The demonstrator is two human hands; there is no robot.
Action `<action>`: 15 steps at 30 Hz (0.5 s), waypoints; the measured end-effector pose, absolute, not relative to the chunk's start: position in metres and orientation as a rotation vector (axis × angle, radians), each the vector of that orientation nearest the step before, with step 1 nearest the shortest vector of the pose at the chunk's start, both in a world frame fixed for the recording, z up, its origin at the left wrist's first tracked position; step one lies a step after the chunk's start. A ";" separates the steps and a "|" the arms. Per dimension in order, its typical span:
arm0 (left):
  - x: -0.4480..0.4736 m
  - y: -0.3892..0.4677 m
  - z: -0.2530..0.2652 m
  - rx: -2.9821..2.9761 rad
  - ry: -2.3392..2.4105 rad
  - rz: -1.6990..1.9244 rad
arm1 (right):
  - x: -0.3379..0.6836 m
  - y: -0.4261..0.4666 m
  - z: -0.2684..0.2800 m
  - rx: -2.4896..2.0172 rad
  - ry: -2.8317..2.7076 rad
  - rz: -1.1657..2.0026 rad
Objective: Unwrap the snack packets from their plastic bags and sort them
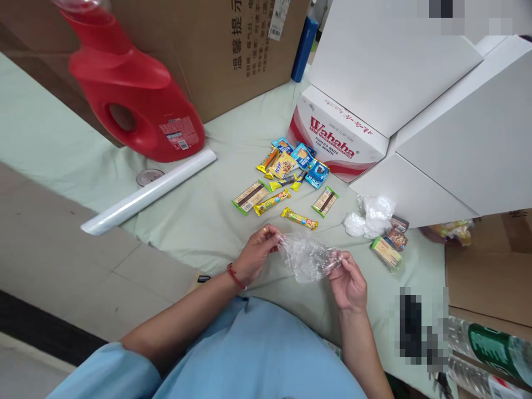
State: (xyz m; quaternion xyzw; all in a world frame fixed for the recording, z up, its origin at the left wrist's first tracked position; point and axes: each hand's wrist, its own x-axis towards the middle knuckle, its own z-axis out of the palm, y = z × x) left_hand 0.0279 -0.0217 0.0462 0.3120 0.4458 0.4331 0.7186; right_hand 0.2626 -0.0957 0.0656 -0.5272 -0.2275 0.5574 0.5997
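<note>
A crumpled clear plastic bag (310, 257) is stretched between my two hands, close to my body. My left hand (258, 252), with a red cord on the wrist, pinches its left end. Fingers of my right hand (348, 280) are closed on the bag's other end. Just beyond lie yellow snack bars (299, 218) and green-edged wafer packs (251, 197). Farther back is a pile of small blue packets (318, 173) and yellow packets (284, 165). To the right sit balled-up clear plastic wrap (369, 216) and another green-edged pack (386, 254).
A red detergent jug (137, 94) and a white roll (149, 191) stand and lie at the left. Behind are a cardboard box (216, 55), a Wahaha carton (332, 138) and large white boxes (394, 61). Water bottles (490, 346) lie at the lower right.
</note>
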 end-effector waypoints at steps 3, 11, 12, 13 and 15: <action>0.011 -0.020 0.044 0.567 1.006 0.968 | 0.284 -0.103 0.063 -1.307 -0.517 1.245; 0.008 -0.022 0.032 0.581 1.108 1.031 | 0.310 -0.114 0.053 -1.524 -0.579 1.269; 0.010 -0.022 0.030 0.621 1.129 1.039 | 0.313 -0.114 0.052 -1.601 -0.644 1.208; 0.011 -0.021 0.028 0.661 1.143 1.041 | 0.315 -0.114 0.051 -1.694 -0.719 1.096; 0.012 -0.020 0.025 0.729 1.161 1.031 | 0.316 -0.112 0.052 -1.864 -0.871 0.770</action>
